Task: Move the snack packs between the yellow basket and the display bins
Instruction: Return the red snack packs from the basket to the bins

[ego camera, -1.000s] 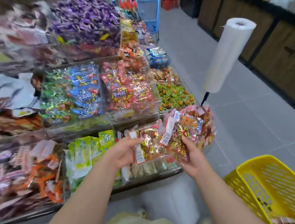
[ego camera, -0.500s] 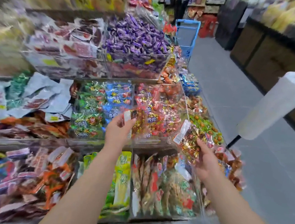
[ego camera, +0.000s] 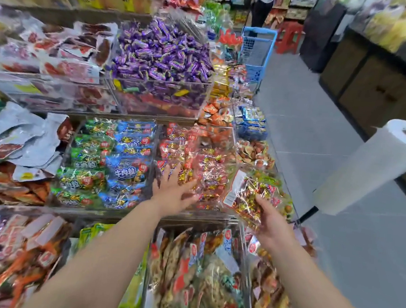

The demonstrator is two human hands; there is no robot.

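Our left fingers (ego camera: 171, 175) lie spread flat on the red-and-gold packs (ego camera: 211, 176) heaped in the middle-tier display bin (ego camera: 233, 138), and the left hand (ego camera: 173, 191) grips nothing. Our right thumb and fingers (ego camera: 260, 201) pinch a clear snack pack (ego camera: 243, 193) by its lower end. Its label end tilts up-left, just right of that bin. The right hand (ego camera: 274, 226) is nearer. The yellow basket is out of view.

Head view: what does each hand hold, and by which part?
Right hand grips the clear pack of red-and-gold sweets by its lower edge. Left hand holds nothing; straight fingers rest on red packs in a clear bin.
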